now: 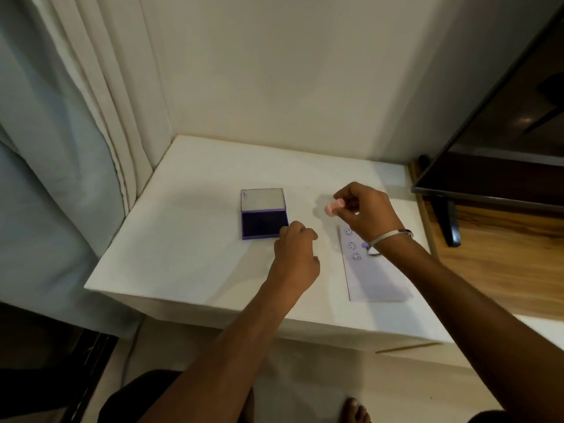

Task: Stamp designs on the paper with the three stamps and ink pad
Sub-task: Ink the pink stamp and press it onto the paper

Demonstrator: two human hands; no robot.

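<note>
A purple ink pad (264, 226) lies open on the white table (189, 239), its lid (263, 199) raised behind the dark pad. My left hand (297, 254) rests on the table at the pad's front right corner, fingers curled with nothing visible in them. My right hand (366, 212) is raised above the far end of the paper (375, 276) and pinches a small pink stamp (333, 208) between its fingertips. Three smiley faces (351, 245) are printed in a column on the paper. A purple mark (364, 245) shows next to my wrist; the other stamps are hidden.
A dark television (500, 141) on a black stand (448, 218) sits on a wooden surface (503, 264) to the right. A curtain (61, 148) hangs at the left. The wall (274, 71) stands behind the table. My bare foot (355, 410) shows below.
</note>
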